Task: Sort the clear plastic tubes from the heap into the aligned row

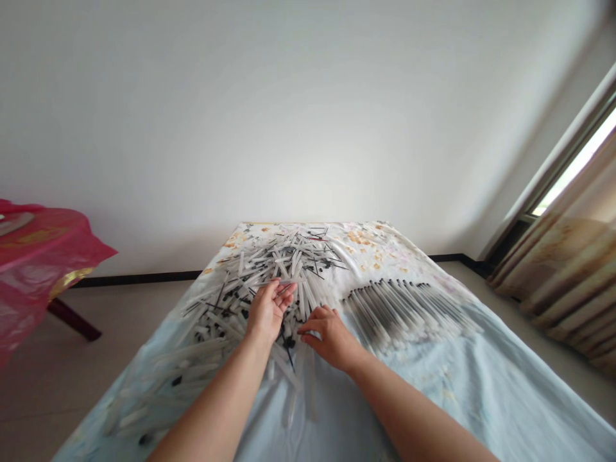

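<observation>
A loose heap of thin white and black pen-like sticks (269,269) covers the left and middle of a cloth-covered table (481,385). My left hand (267,311) rests over the heap with its palm turned up and holds a few white sticks (283,281) across its fingertips. My right hand (327,335) lies palm down at the heap's near edge, thumb and forefinger pinched together on the sticks there. What the pinch holds is too small to make out.
A neat row of the same sticks (409,308) lies side by side to the right of my hands. A table with a red cloth (38,256) stands at the far left. A curtain (568,269) hangs by the window at right. A white wall is behind.
</observation>
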### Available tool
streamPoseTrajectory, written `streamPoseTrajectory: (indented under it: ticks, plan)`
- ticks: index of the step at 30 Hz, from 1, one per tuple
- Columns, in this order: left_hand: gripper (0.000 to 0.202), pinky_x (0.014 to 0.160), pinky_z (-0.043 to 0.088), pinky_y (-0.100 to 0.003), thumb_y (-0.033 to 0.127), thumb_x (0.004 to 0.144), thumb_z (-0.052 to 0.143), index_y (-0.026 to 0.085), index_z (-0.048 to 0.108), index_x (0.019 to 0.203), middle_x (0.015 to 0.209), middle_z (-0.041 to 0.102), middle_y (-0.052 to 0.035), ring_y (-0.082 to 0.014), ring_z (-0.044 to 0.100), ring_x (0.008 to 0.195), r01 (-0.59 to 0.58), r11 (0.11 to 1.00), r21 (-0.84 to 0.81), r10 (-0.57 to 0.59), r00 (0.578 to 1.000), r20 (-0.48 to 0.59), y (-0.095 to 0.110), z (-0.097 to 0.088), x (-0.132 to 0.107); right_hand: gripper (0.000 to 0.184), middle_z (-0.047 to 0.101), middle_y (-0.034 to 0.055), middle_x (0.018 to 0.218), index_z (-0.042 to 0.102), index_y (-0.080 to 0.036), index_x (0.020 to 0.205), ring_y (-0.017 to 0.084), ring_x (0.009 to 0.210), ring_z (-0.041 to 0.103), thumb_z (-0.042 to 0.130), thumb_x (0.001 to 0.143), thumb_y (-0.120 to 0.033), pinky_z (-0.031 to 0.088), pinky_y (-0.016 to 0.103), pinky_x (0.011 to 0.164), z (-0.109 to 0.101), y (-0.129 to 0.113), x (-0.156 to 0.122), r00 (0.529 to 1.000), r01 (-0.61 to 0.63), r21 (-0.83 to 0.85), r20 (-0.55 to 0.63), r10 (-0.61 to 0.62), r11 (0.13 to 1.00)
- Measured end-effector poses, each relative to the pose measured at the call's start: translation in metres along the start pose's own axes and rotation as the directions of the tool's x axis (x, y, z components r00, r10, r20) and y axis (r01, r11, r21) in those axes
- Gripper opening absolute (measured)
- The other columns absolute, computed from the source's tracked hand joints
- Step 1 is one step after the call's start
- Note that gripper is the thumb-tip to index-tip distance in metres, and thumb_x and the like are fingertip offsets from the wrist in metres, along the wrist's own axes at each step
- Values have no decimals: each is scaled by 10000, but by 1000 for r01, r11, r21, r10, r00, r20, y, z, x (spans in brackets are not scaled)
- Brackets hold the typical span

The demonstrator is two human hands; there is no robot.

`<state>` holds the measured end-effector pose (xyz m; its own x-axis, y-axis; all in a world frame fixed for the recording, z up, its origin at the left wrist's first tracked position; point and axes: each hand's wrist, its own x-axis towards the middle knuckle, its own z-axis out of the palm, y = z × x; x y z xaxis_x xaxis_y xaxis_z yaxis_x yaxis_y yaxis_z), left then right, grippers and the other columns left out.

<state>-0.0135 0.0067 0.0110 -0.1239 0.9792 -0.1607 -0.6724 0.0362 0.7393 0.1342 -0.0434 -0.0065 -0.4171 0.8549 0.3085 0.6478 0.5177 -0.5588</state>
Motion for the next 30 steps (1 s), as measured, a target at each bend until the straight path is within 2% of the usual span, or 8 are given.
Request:
streamPoseTrajectory:
  ticks: [5,10,14,17,20,23,26,30]
  plan:
    - [118,557,477,-209,146,684,550,149,526,800,687,646,-50,-208,645,784,1,1000,21,-1,1000,24,-3,3,-4,140,558,28,839,668,-271,855,185,827,457,585,743,-264,306,331,747,14,-10,5,995,52,-88,85,-45,995]
    - [133,555,473,-213,157,674,571,158,518,797,668,644,-36,-209,649,762,10,999,41,-11,1000,29,-7,3,-6,168,547,39,845,656,-243,867,199,834,453,594,714,-276,315,340,740,18,-17,9,990,39,-196,143,-11,980]
    - [143,556,474,-219,161,676,573,161,518,808,679,649,-38,-211,649,764,10,999,47,-12,999,42,-9,2,-6,126,549,44,840,645,-216,817,205,837,452,582,720,-266,322,347,739,18,-20,9,991,40,-285,137,-1,958]
    - [145,553,476,-215,155,675,574,157,519,809,685,650,-43,-211,649,765,16,999,45,-18,999,47,-8,2,-6,90,552,51,843,623,-190,766,209,854,455,573,732,-256,327,351,746,17,-23,7,993,57,-265,110,-28,963]
    - [147,546,477,-208,146,672,572,154,520,810,686,651,-49,-212,647,773,23,999,43,-25,999,36,-6,3,-6,77,566,50,867,584,-180,795,190,864,478,526,767,-222,342,336,766,12,-21,6,998,60,-75,33,-58,995]
    - [146,539,474,-204,139,669,571,152,521,806,672,651,-46,-205,650,753,26,999,45,-28,999,26,-6,4,-6,115,597,34,782,533,-172,853,149,754,536,431,816,-210,388,285,700,3,-8,9,994,-42,262,-83,66,964]
    - [129,550,475,-211,138,673,562,154,524,795,675,659,-43,-197,651,743,41,998,51,-43,999,33,-7,5,-7,149,595,6,647,530,-169,801,130,599,552,470,788,-304,398,247,569,-7,12,16,940,-175,582,-140,310,794]
    - [121,559,470,-218,143,677,558,158,530,793,696,669,-43,-197,650,754,73,995,67,-76,996,52,-9,6,-9,261,615,19,637,592,-153,788,149,609,581,603,665,-382,388,242,528,-15,34,22,872,-163,782,-172,458,602]
